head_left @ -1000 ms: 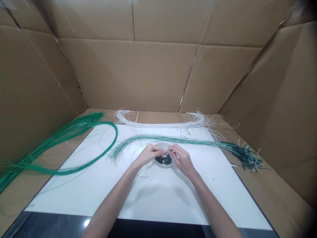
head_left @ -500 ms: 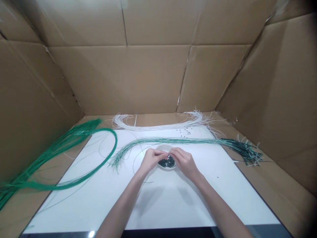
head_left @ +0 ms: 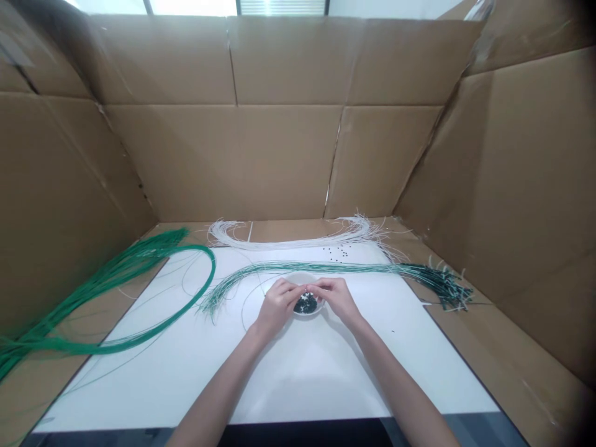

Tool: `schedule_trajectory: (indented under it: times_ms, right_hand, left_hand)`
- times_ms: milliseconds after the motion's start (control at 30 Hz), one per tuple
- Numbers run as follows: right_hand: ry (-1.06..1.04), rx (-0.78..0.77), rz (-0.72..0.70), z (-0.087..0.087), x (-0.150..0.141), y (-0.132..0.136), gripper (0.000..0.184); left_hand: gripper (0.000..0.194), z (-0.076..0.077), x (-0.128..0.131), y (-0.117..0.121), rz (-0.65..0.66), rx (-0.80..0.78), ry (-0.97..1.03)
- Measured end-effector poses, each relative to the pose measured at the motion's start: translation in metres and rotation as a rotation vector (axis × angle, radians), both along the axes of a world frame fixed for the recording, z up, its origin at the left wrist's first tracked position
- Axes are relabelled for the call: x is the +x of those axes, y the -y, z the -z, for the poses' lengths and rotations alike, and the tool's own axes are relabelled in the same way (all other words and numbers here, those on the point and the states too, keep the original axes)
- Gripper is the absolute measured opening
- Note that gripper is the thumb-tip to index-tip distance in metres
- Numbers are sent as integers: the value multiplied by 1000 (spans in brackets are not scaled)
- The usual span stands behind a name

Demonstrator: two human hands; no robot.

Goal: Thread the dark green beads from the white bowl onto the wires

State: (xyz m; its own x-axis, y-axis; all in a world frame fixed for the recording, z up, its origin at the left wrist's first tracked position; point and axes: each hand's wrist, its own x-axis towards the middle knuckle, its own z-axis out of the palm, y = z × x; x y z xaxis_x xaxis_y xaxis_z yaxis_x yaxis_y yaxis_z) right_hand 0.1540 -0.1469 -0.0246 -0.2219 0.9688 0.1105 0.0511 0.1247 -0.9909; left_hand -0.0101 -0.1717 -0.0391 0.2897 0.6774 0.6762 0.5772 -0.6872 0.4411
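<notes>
A small white bowl (head_left: 315, 312) stands on the white tabletop, with many small dark green or black pieces (head_left: 305, 303) and some white ones in it. Over its left side my left hand (head_left: 278, 303) is closed, thumb and fingers pinched. My right hand (head_left: 339, 297) comes in from the right, also pinching, and the fingertips of both meet above the bowl. Whatever sits between them is too small to make out. Near my left hand a thin strand (head_left: 243, 308) curves over the table; I cannot tell whether it is held.
Behind the bowl lies a long bundle of green strands (head_left: 326, 267) with dark, pale-tipped ends at right. A white strand bundle (head_left: 288, 244) lies farther back, near scattered dark bits (head_left: 339, 253). Looped green strands (head_left: 153, 332) fill the left. Cardboard walls (head_left: 279, 161) enclose the table.
The view has tilted up, and the scene sits slightly farther left. Both hands stay pinched at the bowl; their fingertips now meet more squarely above it.
</notes>
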Motion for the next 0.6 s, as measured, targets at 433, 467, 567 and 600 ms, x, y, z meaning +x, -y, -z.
schedule_trajectory:
  times_ms: [433,467,567,600]
  right_hand:
    - [-98,26,105,0,4,-3,21]
    - [-114,28,165,0,7,-5,21]
    - [-155,31,301,2,15,-12,23]
    - [-163,35,324,3,18,-14,24]
  left_hand:
    - [47,-6,-14,-4,-70,-73,-91]
    - [58,-8,-18,-5,-90,-139,-77]
    - [57,-9,-34,-11,-139,-280,-56]
    - [47,-8,-39,-13,-153,-300,-49]
